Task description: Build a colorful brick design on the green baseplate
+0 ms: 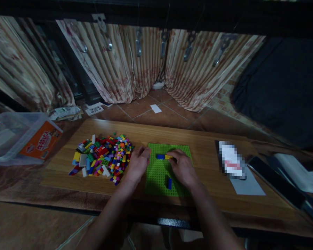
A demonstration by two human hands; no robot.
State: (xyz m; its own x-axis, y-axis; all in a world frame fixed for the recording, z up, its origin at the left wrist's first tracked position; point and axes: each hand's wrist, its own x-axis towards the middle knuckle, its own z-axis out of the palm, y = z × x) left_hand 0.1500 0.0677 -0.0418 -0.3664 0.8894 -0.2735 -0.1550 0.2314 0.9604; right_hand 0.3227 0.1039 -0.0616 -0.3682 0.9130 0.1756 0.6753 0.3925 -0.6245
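Note:
A green studded baseplate [153, 180] lies on the wooden board between my hands. On its upper part sits a blue brick [160, 156], with a yellow brick [168, 157] touching its right end. My right hand [182, 166] reaches over the plate, thumb and fingers closed on the yellow brick. Lower on the plate lies another blue brick [169, 183], turned lengthwise toward me. Just off the plate's left edge, my left hand [139, 162] is closed, its fingertips pressed together; whatever they hold is hidden. A heap of mixed coloured bricks [101, 156] spreads to its left.
The wooden board [203, 191] carries everything. A clear plastic bin [13, 149] with an orange label stands at the far left. On the right are a blurred-out object [231, 159], a white sheet [246, 184] and a long dark object [276, 180]. Striped curtains [120, 66] hang behind.

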